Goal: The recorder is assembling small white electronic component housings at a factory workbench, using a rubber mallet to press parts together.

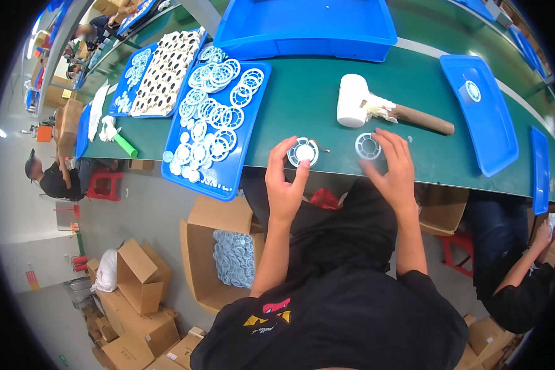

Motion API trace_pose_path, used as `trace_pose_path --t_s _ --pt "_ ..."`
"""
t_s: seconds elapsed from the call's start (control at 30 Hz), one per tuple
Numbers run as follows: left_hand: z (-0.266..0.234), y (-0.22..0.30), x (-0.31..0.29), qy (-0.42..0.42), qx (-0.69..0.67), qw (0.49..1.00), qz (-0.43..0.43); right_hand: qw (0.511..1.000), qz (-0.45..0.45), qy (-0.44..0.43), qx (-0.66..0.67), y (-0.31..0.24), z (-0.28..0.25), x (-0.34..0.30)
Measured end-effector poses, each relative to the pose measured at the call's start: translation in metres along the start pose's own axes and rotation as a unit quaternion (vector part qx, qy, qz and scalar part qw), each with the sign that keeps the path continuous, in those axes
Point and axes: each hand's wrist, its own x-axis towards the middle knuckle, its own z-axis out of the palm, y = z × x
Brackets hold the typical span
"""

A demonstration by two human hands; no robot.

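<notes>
My left hand is closed by the near edge of the green table, with thumb and fingers around a round white plastic part that has a solid white disc in its middle. A short, thin dark wire-like piece shows just right of that part. My right hand pinches a white spoked plastic ring between thumb and fingers, its thumb slightly blurred. The two parts are held apart from each other. Beyond my right hand lies a mallet with a white head and a brown wrapped handle.
Left on the table, a blue tray holds many white rings and discs. Behind it stands a speckled panel. A large blue bin is at the back; another blue tray sits right. Below, a cardboard box holds rings. A co-worker's arm is right.
</notes>
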Motion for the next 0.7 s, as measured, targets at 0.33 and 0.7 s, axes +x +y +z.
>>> trace_pose_path --t_s 0.33,0.7 --pt "0.001 -0.001 0.008 -0.001 0.029 0.999 0.019 1.000 -0.017 0.003 0.000 0.003 -0.001 0.003" --pt "0.008 0.007 -0.008 -0.024 0.071 0.997 -0.014 0.997 0.036 0.048 0.040 -0.001 0.004 -0.008"
